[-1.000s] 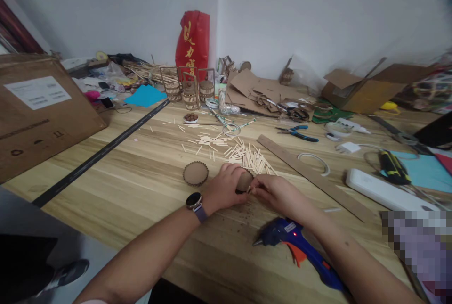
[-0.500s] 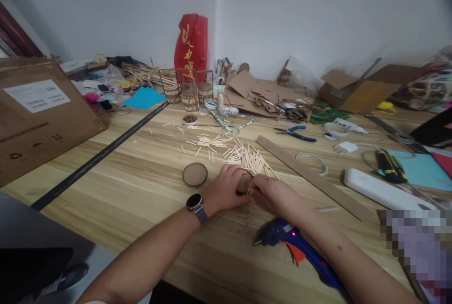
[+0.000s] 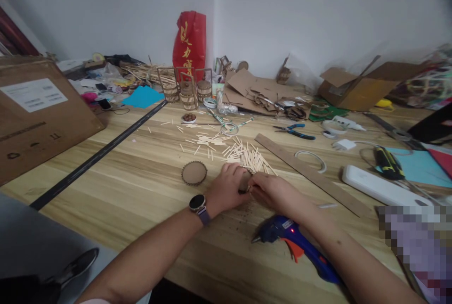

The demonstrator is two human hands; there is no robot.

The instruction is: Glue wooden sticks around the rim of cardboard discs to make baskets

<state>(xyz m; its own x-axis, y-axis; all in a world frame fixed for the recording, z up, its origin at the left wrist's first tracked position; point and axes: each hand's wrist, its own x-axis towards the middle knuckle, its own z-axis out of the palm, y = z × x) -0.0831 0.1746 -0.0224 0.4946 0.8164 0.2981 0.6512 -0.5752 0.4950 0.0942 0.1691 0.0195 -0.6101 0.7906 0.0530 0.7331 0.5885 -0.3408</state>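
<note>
Both hands meet around a round cardboard disc [image 3: 244, 182] with a dark edging, just below a heap of short wooden sticks [image 3: 249, 155]. My left hand [image 3: 226, 190], with a watch on its wrist, is closed round the disc's left side. At its right rim, my right hand [image 3: 270, 192] has thumb and fingers pinched; the fingertips hide whatever small piece may be between them. A second cardboard disc [image 3: 194, 173] with a beaded-looking rim lies flat to the left. Under my right forearm lies a blue glue gun [image 3: 282, 231] with an orange trigger and a lit red light.
Small lidded stick baskets [image 3: 189, 94] with tall handles stand at the back by a red bag [image 3: 189, 42]. A cardboard strip [image 3: 307, 172], pliers [image 3: 294, 130] and a white power strip [image 3: 384, 188] lie to the right. A large carton [image 3: 45, 120] stands left.
The view has shifted slightly. Both hands stay at the disc, with only a small shift of the right fingers at its rim.
</note>
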